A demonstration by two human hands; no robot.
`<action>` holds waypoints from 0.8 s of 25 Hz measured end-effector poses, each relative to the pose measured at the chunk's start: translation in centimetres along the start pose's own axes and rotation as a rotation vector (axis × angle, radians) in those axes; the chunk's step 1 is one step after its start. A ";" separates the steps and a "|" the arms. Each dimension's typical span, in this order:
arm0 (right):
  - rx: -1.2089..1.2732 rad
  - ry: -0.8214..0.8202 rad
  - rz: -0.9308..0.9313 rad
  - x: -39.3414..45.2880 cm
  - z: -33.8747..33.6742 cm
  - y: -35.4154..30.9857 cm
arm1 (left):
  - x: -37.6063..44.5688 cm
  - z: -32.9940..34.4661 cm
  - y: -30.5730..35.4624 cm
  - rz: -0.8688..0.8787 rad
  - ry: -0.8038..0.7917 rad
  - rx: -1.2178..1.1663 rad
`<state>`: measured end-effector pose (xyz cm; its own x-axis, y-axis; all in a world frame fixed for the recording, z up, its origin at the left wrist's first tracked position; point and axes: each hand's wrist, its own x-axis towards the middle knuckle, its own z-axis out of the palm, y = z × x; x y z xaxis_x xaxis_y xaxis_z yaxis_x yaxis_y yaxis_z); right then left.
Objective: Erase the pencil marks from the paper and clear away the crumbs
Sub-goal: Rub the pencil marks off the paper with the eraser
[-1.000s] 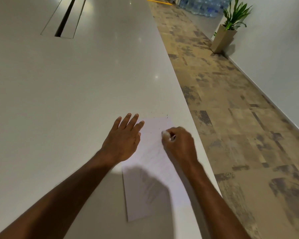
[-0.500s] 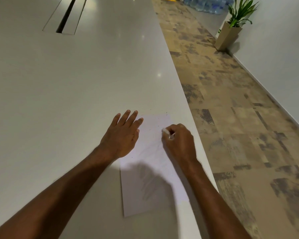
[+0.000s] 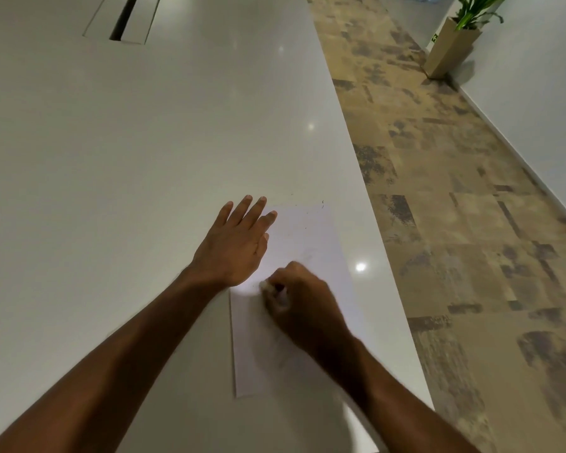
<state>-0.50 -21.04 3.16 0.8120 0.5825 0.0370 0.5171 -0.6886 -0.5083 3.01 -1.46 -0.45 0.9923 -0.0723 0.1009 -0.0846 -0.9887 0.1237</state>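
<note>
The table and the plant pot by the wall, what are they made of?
The table looks like smooth, glossy white stone or laminate: ceiling lights show as bright spots on it. Which one, I cannot tell. The plant pot is a tall beige box with flat, matte sides, maybe plastic, wood or painted fibre; the look leaves it open.

No readable text, brand or number anywhere. Only sign: a small green sticker (image 3: 434,37) on the side of the tan planter (image 3: 451,49) at the wall, too small to make out beyond a pale mark on green. The paper (image 3: 307,243) carries only faint pencil marks (image 3: 306,258), not legible as letters or digits.
</note>
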 end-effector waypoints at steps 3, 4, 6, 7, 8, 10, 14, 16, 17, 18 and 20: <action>0.007 0.058 0.088 2.5 -2.8 2.9 | -0.1 0.0 0.1 0.004 0.014 0.000; -0.024 0.156 0.182 4.1 -4.5 4.1 | -0.2 -0.1 0.1 0.002 0.020 0.001; -0.040 0.255 0.273 5.2 -5.8 5.5 | -0.3 -0.1 0.2 0.000 0.024 0.006; -0.040 0.237 0.261 4.6 -5.2 4.4 | -0.3 -0.1 0.1 0.000 0.027 0.009; -0.030 0.173 0.189 3.1 -3.5 2.9 | -0.2 -0.1 0.1 -0.002 0.028 0.011; 0.007 -0.008 0.010 0.0 -0.8 0.3 | -0.1 -0.2 0.0 0.001 0.020 0.021; -0.037 0.196 0.204 4.3 -4.8 4.4 | -0.1 -0.2 0.1 0.000 0.016 0.017; -0.047 0.259 0.264 5.1 -5.4 4.6 | -0.2 -0.4 0.0 -0.006 0.012 0.009; -0.046 0.219 0.222 4.3 -4.5 3.1 | -0.2 -0.4 0.1 -0.009 0.008 -0.001; -0.036 0.126 0.136 2.7 -2.7 1.1 | -0.2 -0.4 0.1 -0.012 0.001 -0.016; -0.023 -0.024 -0.057 0.2 -0.7 -1.1 | -0.1 -0.3 0.0 -0.013 -0.016 -0.043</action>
<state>-0.69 -20.49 4.32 0.7744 0.6311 0.0451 0.5689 -0.6633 -0.4862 2.91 -1.44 -0.18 0.9946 -0.0620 0.0831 -0.0752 -0.9831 0.1670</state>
